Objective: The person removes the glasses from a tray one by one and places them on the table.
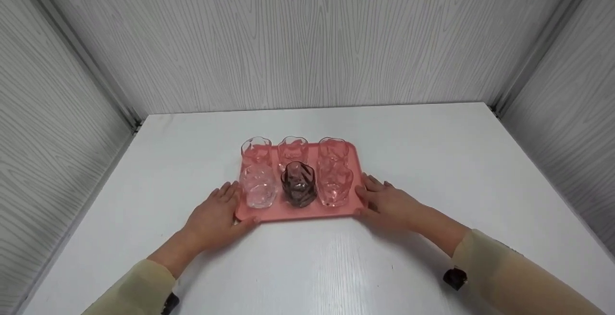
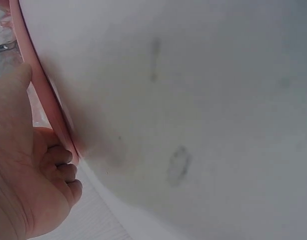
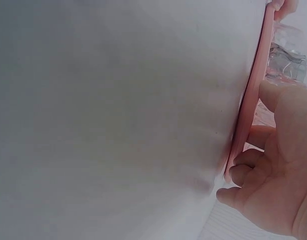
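A pink rectangular tray (image 1: 295, 214) lies on the white table with several faceted tumblers standing on it. The back row has three clear tumblers. In front, a dark grey tumbler (image 1: 299, 185) stands between a clear tumbler (image 1: 259, 192) on its left and another clear tumbler (image 1: 335, 187) on its right. My left hand (image 1: 216, 216) grips the tray's near left corner, thumb along the front edge and fingers at the side. At the near right corner, my right hand (image 1: 391, 204) holds the tray the same way. Both wrist views show curled fingers against the tray's pink rim (image 2: 51, 105).
The white table (image 1: 432, 151) extends around the tray on every side. A grey wood-grain panel (image 1: 307, 41) rises behind the table, with side panels at left and right. A dark object (image 1: 455, 278) shows under the right sleeve.
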### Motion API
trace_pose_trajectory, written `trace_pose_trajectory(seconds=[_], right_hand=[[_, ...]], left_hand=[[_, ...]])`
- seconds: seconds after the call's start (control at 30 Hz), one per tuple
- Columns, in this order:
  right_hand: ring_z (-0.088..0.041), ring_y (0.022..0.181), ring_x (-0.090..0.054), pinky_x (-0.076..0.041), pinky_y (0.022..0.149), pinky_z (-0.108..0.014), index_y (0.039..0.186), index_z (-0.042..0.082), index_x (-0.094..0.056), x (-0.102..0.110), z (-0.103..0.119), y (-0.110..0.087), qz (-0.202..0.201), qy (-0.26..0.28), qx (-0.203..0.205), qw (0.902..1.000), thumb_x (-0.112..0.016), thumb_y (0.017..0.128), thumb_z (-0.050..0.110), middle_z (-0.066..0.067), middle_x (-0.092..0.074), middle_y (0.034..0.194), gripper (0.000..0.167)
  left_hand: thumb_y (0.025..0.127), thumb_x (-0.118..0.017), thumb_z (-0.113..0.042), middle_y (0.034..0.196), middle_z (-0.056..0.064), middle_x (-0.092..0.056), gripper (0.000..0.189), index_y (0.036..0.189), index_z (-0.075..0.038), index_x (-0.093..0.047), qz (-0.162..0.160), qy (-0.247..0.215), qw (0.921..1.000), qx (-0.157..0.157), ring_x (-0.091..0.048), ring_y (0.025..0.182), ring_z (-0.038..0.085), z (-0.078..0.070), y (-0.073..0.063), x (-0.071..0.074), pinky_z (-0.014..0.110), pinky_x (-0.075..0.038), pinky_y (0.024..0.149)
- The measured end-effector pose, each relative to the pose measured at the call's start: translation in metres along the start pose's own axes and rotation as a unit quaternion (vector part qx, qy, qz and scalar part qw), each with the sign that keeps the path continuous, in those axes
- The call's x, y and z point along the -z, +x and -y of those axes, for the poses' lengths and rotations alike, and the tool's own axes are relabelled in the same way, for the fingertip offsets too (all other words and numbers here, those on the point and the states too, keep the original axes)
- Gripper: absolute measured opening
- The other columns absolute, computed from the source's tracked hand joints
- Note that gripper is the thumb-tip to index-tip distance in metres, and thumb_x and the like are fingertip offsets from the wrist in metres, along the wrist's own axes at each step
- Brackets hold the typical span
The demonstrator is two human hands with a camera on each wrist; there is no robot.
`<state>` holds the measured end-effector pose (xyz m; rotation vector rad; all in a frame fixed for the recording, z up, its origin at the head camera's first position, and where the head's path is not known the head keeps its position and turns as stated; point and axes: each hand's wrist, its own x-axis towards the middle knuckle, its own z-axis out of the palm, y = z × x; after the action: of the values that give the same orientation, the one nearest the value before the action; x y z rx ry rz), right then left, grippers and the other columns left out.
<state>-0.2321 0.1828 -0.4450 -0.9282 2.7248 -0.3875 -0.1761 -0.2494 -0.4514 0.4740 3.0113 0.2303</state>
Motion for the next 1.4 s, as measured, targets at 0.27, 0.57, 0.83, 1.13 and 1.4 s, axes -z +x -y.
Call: trace_pose_trajectory(seconds=[0.27,0.57,0.83,1.13,1.4], right_hand=[[-0.041,0.157,-0.027,-0.026,0.124,-0.062,0.161,0.004,-0.042,-0.004,0.0,-0.021,-0.013,-0.001,0.012,0.9998,-0.051,0.108,0.057,-0.022,-0.027,0.171,0.076],[-0.042,0.157,-0.028,-0.028,0.122,-0.065,0.158,0.0,-0.047,-0.01,0.003,-0.042,-0.024,0.017,0.033,0.999,-0.054,0.108,0.055,-0.026,-0.031,0.168,0.075],[-0.042,0.156,-0.029,-0.029,0.122,-0.065,0.157,0.001,-0.049,-0.013,0.006,-0.057,-0.025,0.017,0.036,0.9989,-0.052,0.108,0.057,-0.025,-0.031,0.169,0.075],[-0.042,0.155,-0.032,-0.03,0.121,-0.066,0.156,0.002,-0.05,-0.015,0.007,-0.073,-0.033,0.008,0.038,0.9987,-0.051,0.108,0.058,-0.024,-0.033,0.168,0.074],[-0.042,0.156,-0.03,-0.028,0.121,-0.066,0.157,0.003,-0.05,-0.01,0.009,-0.08,-0.026,0.006,0.031,0.9992,-0.051,0.107,0.061,-0.023,-0.032,0.169,0.076]], left_hand=[[0.102,-0.046,-0.074,0.168,0.026,-0.031,0.103,0.161,0.01,-0.033,0.006,-0.002,0.9999,-0.009,-0.024,0.158,0.043,-0.011,-0.01,-0.002,0.055,-0.022,0.127],[0.1,-0.044,-0.077,0.169,0.022,-0.032,0.104,0.162,0.006,-0.035,0.021,-0.002,0.9997,-0.011,-0.025,0.159,0.039,-0.019,-0.022,-0.004,0.055,-0.023,0.128],[0.099,-0.042,-0.079,0.169,0.021,-0.033,0.105,0.161,0.005,-0.037,0.036,0.01,0.9992,-0.015,-0.025,0.159,0.039,-0.024,-0.03,-0.004,0.054,-0.023,0.128],[0.099,-0.041,-0.08,0.167,0.021,-0.036,0.105,0.16,0.005,-0.04,0.045,0.025,0.9984,-0.022,-0.029,0.158,0.038,-0.035,-0.036,-0.004,0.053,-0.024,0.128],[0.096,-0.046,-0.082,0.165,0.021,-0.041,0.106,0.158,0.004,-0.045,0.023,0.019,0.999,-0.032,-0.033,0.156,0.038,-0.038,-0.035,-0.001,0.052,-0.026,0.127]])
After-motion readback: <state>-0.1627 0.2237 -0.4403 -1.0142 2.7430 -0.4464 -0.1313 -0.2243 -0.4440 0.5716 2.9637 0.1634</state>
